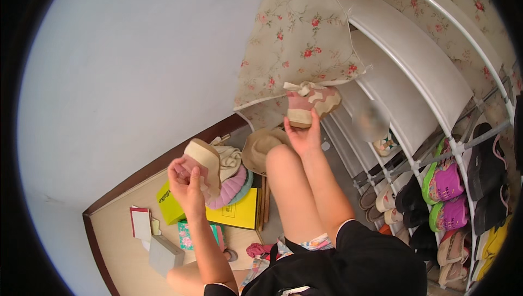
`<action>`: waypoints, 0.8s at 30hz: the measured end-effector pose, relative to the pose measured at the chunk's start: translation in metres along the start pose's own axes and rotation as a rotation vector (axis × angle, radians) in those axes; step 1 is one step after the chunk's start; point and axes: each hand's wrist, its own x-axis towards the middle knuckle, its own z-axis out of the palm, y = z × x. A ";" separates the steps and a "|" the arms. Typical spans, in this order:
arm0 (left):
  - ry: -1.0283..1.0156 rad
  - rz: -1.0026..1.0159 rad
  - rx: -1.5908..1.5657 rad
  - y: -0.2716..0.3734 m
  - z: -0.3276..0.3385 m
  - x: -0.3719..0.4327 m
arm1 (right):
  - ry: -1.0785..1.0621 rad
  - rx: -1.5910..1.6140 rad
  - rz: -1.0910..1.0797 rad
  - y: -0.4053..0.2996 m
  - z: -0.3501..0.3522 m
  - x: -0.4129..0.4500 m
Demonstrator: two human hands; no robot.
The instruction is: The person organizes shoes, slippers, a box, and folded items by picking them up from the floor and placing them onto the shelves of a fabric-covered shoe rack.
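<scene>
My left hand [188,187] grips a pink and cream sneaker [206,161] by its upper, with its thick cream heel edge turned upward. In my right hand [303,132] rests a matching pink and cream sneaker [310,104] with cream laces, held from below near the heel, in front of the floral fabric cover [302,42]. The right-hand shoe is beside the shelves of a white-tubed shoe rack [408,71]. Beyond the left-hand shoe lie folded cream cloth [228,159] and a pink cushion-like item [229,192].
A tan hat [261,149] lies past my knee. A yellow box [241,212], a grey box [163,253] and a floral box [187,234] stand at lower left. Several shoes, including purple and green ones [447,181], fill the rack's right part. A pale wall [135,71] rises at left.
</scene>
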 end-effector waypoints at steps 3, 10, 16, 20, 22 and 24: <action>-0.110 0.024 0.031 0.016 0.025 0.016 | -0.076 -0.074 -0.079 -0.041 -0.008 0.013; -0.553 0.057 0.123 0.013 0.132 0.020 | 0.027 -0.005 -0.139 -0.137 -0.052 0.068; -0.692 -0.006 0.194 -0.082 0.190 -0.028 | 0.012 -0.391 -0.313 -0.142 -0.064 0.076; -0.783 -0.247 0.138 -0.122 0.202 -0.073 | 0.093 -0.323 -0.220 -0.156 -0.049 0.113; -0.793 -0.178 0.192 -0.141 0.207 -0.090 | 0.035 -0.300 -0.194 -0.175 -0.043 0.133; -0.779 -0.115 0.261 -0.145 0.208 -0.097 | 0.034 -0.380 -0.109 -0.177 -0.039 0.133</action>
